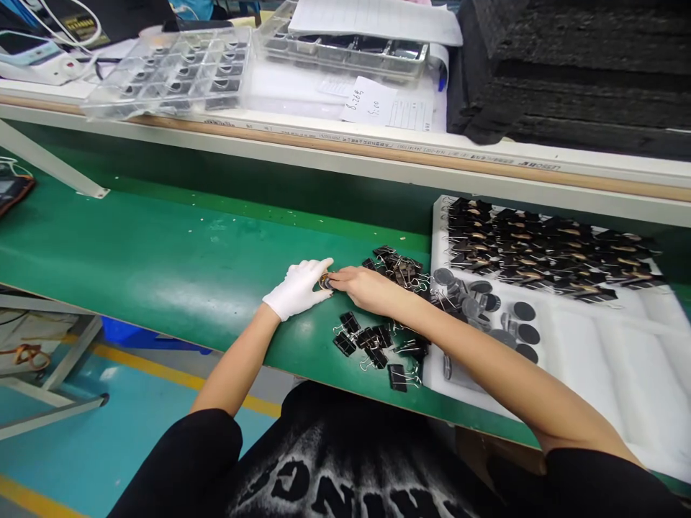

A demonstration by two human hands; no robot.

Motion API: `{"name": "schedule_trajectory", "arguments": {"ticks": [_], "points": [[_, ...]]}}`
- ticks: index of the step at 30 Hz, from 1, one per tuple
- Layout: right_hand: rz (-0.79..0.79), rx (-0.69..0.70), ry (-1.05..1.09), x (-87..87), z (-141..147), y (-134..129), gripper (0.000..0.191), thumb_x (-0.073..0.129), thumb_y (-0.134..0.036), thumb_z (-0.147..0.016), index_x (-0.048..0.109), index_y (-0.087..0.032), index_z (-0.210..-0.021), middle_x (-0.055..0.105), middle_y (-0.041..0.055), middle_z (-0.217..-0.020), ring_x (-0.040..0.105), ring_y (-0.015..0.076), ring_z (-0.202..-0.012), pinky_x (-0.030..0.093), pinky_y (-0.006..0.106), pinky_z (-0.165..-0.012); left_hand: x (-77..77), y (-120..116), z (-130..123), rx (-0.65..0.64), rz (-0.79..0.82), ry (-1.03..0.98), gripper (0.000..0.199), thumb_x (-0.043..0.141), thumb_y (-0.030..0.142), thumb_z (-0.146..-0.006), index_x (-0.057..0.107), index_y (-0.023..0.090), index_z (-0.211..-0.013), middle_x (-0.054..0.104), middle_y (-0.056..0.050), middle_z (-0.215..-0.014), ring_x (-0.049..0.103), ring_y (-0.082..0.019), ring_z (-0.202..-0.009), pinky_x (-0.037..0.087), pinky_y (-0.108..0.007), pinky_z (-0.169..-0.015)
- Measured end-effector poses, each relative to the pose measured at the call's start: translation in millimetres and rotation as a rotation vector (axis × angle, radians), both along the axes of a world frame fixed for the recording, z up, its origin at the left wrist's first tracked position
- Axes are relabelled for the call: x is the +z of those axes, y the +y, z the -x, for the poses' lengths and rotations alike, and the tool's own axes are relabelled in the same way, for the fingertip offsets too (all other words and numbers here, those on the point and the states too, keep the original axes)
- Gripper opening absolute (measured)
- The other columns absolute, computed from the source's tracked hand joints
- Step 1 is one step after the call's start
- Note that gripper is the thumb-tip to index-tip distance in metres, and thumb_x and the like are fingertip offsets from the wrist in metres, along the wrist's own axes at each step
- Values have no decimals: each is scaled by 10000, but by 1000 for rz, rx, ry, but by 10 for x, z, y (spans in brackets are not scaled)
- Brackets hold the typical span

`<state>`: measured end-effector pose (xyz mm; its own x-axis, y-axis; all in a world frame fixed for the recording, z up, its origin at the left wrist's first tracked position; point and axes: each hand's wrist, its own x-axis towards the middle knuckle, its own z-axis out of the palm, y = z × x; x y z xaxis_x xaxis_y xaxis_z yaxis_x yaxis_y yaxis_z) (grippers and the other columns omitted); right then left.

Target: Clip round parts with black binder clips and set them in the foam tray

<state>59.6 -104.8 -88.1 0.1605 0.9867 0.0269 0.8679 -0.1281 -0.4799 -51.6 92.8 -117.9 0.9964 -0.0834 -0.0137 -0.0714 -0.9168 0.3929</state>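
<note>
My left hand [300, 289], in a white glove, is closed around one side of a small round part [325, 281] with a gold-coloured rim. From the other side, the bare fingers of my right hand [359, 286] pinch the same part, and they cover much of it. Both hands are low over the green bench [216, 252]. Black binder clips [399, 267] lie in a heap just beyond my right wrist, and more loose clips [372, 338] are scattered nearer my body.
At the right, a white foam tray [572, 324] bears rows of clipped parts [540, 248] and several dark round discs [523, 311]. A raised shelf [302, 140] crosses behind the bench, with clear compartment boxes [188, 72], papers [372, 101] and stacked black foam [583, 72].
</note>
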Motion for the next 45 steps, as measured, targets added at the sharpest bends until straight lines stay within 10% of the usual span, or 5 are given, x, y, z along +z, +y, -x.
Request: {"name": "schedule_trajectory", "arguments": {"ticks": [16,20,24,30,45], "points": [[92,-350,218,-108,-118,295,282,838,-219,-801,693,-152,-1033,640,100,-1031,623,239,-966,499,367,-911,50,10,141,93,165,-43,614,568,318,-970,395,227,-1551,572,-131,-1457,651,-247,-1195,472,-419,-1060],[101,-395,359,-91,-144,310,351,899,-170,-697,672,-182,-965,700,14,-880,652,189,-834,490,285,-788,327,-316,420,281,78,-79,347,474,483,-1015,704,225,-981,708,-61,-910,658,-193,-789,476,-323,-736],[10,-478,496,54,-123,246,233,841,-179,-759,715,-177,-955,749,25,-910,694,184,-860,517,286,-786,446,-693,509,196,17,134,596,502,639,-952,474,213,-537,468,-15,-516,464,-160,-531,246,-312,-546],[-116,-554,822,384,-29,-234,268,807,-358,-808,789,-167,-996,767,58,-927,670,152,-701,541,269,-628,375,-669,371,238,397,154,496,449,457,-997,427,200,-573,390,27,-540,372,-117,-530,222,-307,-551],[-151,-401,1263,545,335,-830,263,932,-315,-698,842,-219,-925,781,45,-965,729,147,-835,602,270,-843,630,-877,551,321,380,-331,213,599,367,-843,516,212,-724,472,54,-558,420,-110,-511,345,-254,-556]]}}
